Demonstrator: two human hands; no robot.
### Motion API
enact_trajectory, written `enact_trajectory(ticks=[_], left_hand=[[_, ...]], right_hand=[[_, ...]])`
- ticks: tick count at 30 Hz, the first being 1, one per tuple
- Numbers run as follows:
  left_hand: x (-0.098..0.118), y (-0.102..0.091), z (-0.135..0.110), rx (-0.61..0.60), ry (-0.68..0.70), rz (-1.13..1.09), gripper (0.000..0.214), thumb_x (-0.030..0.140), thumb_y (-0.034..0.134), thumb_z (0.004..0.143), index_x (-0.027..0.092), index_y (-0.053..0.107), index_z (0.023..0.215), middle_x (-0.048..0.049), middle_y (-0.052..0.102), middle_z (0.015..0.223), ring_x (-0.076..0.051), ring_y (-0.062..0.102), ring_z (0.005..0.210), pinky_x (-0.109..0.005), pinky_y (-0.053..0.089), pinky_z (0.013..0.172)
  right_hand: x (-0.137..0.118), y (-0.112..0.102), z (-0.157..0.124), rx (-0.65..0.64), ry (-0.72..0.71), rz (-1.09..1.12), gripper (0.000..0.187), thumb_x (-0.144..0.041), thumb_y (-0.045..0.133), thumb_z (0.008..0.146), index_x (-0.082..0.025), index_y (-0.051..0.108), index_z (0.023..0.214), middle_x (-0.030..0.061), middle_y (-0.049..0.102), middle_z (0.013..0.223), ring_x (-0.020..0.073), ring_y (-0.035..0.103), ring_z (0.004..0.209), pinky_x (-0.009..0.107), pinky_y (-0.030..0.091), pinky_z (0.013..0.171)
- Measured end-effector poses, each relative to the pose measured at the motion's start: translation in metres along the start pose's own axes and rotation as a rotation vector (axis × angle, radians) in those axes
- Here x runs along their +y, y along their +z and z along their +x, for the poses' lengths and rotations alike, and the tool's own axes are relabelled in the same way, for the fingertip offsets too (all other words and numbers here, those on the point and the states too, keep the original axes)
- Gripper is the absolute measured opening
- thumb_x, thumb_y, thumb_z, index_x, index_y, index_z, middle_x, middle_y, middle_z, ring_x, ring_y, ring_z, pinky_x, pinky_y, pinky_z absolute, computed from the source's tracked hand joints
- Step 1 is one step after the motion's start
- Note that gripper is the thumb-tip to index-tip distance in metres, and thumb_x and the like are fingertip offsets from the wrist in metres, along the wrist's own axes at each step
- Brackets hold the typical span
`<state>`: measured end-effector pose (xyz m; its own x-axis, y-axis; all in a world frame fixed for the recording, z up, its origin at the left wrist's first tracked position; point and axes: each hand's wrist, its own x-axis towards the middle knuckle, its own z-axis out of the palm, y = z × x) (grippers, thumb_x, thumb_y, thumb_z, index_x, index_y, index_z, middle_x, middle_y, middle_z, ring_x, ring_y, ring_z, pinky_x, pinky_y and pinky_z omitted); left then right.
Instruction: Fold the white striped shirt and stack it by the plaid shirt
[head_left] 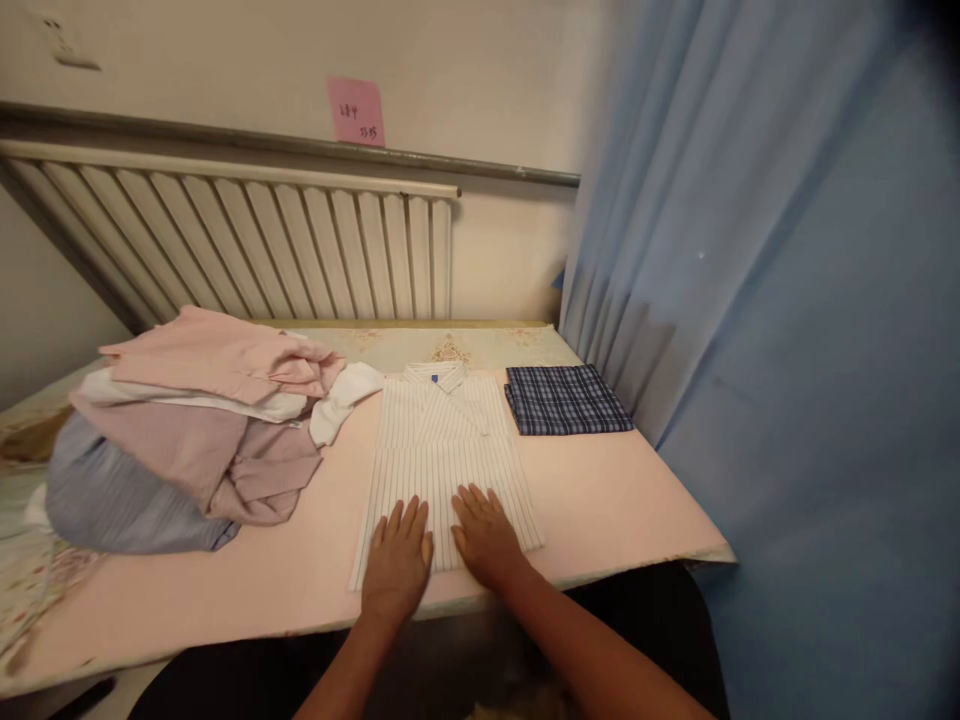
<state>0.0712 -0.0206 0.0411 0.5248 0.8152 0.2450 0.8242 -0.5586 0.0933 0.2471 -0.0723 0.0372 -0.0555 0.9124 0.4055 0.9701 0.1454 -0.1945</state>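
Observation:
A white shirt with thin dark stripes lies flat on the pink table cover, its collar at the far end and its sleeves out of sight. Flat on the lower left of the shirt rests my left hand, fingers stretched away from me. My right hand lies palm down on the lower right part, fingers spread. Neither hand grips anything. To the right of the shirt sits a folded dark plaid cloth.
A loose heap of clothes in pink, white, mauve and grey-blue covers the table's left side. Behind the pink-covered table stands a white radiator. A blue curtain hangs along the right, and a pink note is on the wall.

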Motion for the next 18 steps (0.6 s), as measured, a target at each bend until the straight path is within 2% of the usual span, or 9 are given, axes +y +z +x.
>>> enact_trajectory(ticks=[4,7,18], left_hand=[[-0.002,0.0,0.0,0.001,0.01,-0.02,0.049,0.032,0.031,0.093,0.02,0.043,0.139,-0.004,0.041,0.148,-0.027,0.028,0.139,-0.048,0.023,0.112],[-0.007,0.0,0.0,-0.01,0.009,-0.034,0.05,0.035,0.031,0.093,0.021,0.042,0.14,-0.0037,0.04,0.148,-0.026,0.027,0.14,-0.048,0.023,0.113],[-0.053,-0.002,-0.014,-0.036,-0.033,0.028,0.052,0.042,0.029,0.094,0.02,0.04,0.141,-0.0057,0.036,0.15,-0.025,0.026,0.141,-0.047,0.022,0.113]], right_hand=[[0.027,-0.009,-0.009,-0.018,0.058,-0.053,0.047,-0.03,0.045,0.092,-0.019,0.044,0.137,0.0098,0.039,0.147,0.0255,0.027,0.139,0.05,0.023,0.112],[0.037,-0.013,-0.014,-0.031,0.095,-0.076,0.046,-0.03,0.043,0.092,-0.017,0.044,0.137,0.0106,0.04,0.146,0.0259,0.03,0.138,0.049,0.023,0.112],[0.037,-0.012,-0.018,-0.019,0.097,-0.104,0.046,-0.027,0.041,0.092,-0.015,0.045,0.136,0.0112,0.044,0.143,0.0266,0.031,0.137,0.048,0.024,0.112]])
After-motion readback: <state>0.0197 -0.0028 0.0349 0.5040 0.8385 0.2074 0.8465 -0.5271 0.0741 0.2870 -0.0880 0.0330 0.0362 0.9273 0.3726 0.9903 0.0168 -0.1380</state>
